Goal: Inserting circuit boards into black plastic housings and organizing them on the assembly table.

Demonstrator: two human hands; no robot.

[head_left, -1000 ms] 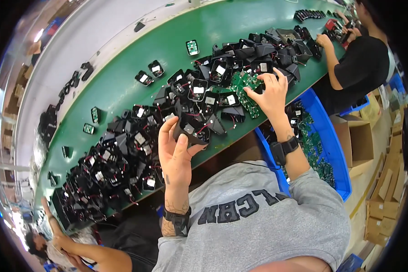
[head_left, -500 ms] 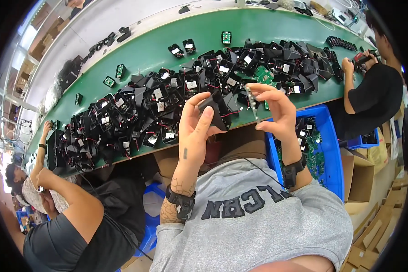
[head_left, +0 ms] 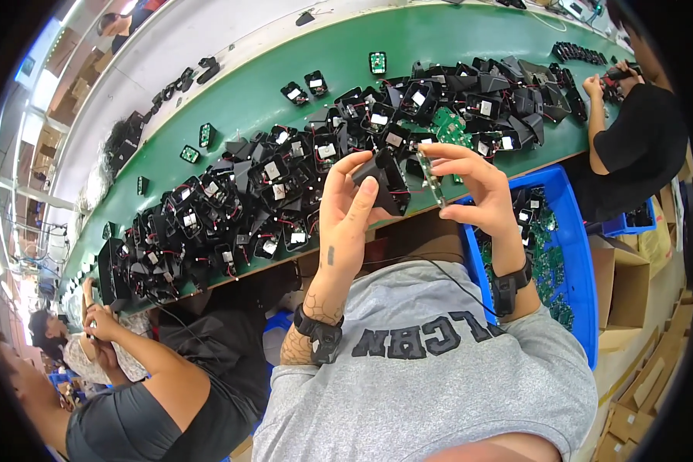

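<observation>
My left hand holds a black plastic housing raised in front of my chest. My right hand pinches a small green circuit board edge-on, right beside the housing. Thin red and black wires run between the housing and the board. Both hands hover over the near edge of the long green table, where a wide heap of similar black housings lies. Both wrists wear dark watches.
A blue bin of green boards and black parts sits at my right. A person in black works at the table's right end; another person sits at my left. Cardboard boxes lie lower right. Loose green boards lie on the table.
My hands left the heap on the table and rose toward my chest, the left bringing up a black housing and the right a green board. My view swung left.
</observation>
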